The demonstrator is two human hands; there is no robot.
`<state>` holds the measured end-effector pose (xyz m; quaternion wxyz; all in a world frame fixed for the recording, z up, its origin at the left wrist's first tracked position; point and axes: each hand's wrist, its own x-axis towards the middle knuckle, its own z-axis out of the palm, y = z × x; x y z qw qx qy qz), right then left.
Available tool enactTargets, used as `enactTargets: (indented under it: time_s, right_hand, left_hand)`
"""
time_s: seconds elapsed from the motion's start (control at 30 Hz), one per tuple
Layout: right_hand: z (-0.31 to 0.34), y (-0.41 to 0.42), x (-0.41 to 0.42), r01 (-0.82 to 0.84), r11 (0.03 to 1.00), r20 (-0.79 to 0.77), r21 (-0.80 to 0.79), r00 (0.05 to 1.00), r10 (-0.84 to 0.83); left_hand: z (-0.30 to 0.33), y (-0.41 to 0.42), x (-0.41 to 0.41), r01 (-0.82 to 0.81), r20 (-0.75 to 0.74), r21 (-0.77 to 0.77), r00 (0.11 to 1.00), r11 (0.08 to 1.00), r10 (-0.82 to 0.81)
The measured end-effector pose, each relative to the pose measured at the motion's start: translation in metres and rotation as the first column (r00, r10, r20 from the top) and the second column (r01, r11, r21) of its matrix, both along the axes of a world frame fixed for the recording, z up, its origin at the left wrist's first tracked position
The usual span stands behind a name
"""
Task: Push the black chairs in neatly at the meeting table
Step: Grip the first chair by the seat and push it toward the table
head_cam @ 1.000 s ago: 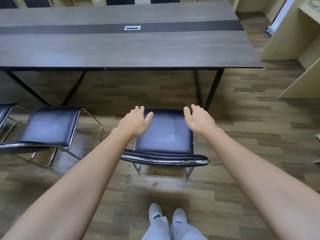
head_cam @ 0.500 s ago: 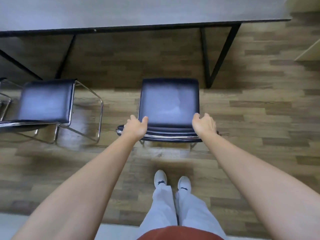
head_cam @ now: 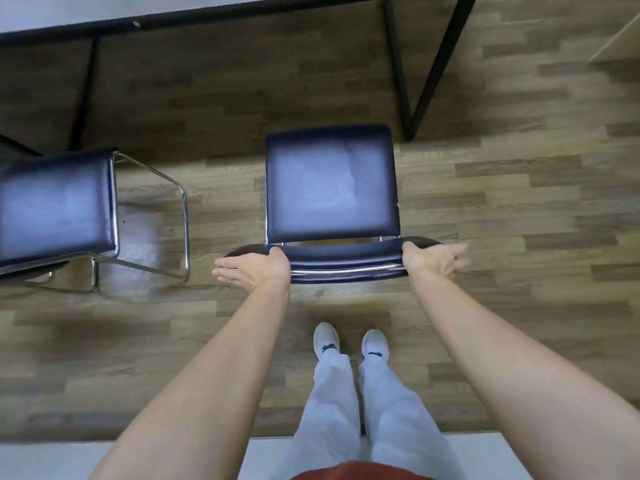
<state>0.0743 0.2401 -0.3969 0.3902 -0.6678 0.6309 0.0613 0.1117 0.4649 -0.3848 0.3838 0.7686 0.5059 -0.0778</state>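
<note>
Hands of mine were both on the backrest of the black padded chair with chrome frame (head_cam: 330, 181), which stood on the wooden plank floor (head_cam: 519, 202) a little before the dark meeting table (head_cam: 52, 12). My left hand (head_cam: 254, 271) lay at the left end of the backrest, fingers straight and close together, thumb over the top edge. My right hand (head_cam: 431, 259) held the right end; its fingers were blurred, so I could not tell if they were curled or spread. The table was cut off by the upper border, only its edge and the black metal legs (head_cam: 408, 98) were seen. A second black chair (head_cam: 57, 206) stood at the left, partly out of view. My white shoes (head_cam: 349, 342) were just behind the chair.
</note>
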Motion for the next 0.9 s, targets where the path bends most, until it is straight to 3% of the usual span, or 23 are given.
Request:
enactTargets:
  time_s: [0.13, 0.23, 0.33, 0.47, 0.6, 0.9]
  right_hand:
    - [0.003, 0.009, 0.004, 0.402, 0.865, 0.156, 0.301, 0.874, -0.460]
    - [-0.010, 0.010, 0.000, 0.461, 0.655, 0.109, 0.599, 0.763, -0.637]
    - [-0.024, 0.009, -0.005, 0.447, 0.547, 0.077, 0.708, 0.721, -0.688]
    - [-0.025, 0.010, -0.008, 0.430, 0.536, 0.063, 0.727, 0.735, -0.675]
    - [-0.020, 0.017, -0.002, 0.422, 0.543, 0.063, 0.726, 0.745, -0.664]
    - [-0.003, 0.023, 0.014, 0.399, 0.556, 0.100, 0.730, 0.742, -0.663]
  left_hand:
    - [-0.006, -0.003, 0.004, -0.130, 0.053, -0.014, 0.990, 0.991, 0.131]
    - [-0.014, 0.003, 0.003, -0.298, 0.113, -0.051, 0.947, 0.953, 0.302]
    - [-0.015, 0.008, 0.002, -0.442, 0.073, -0.162, 0.886, 0.882, 0.457]
    - [-0.010, 0.006, -0.007, -0.540, -0.056, -0.403, 0.820, 0.739, 0.569]
    - [-0.008, 0.011, -0.008, -0.469, -0.121, -0.650, 0.841, 0.598, 0.527]
    - [0.000, 0.021, 0.011, -0.411, -0.159, -0.703, 0.886, 0.581, 0.435]
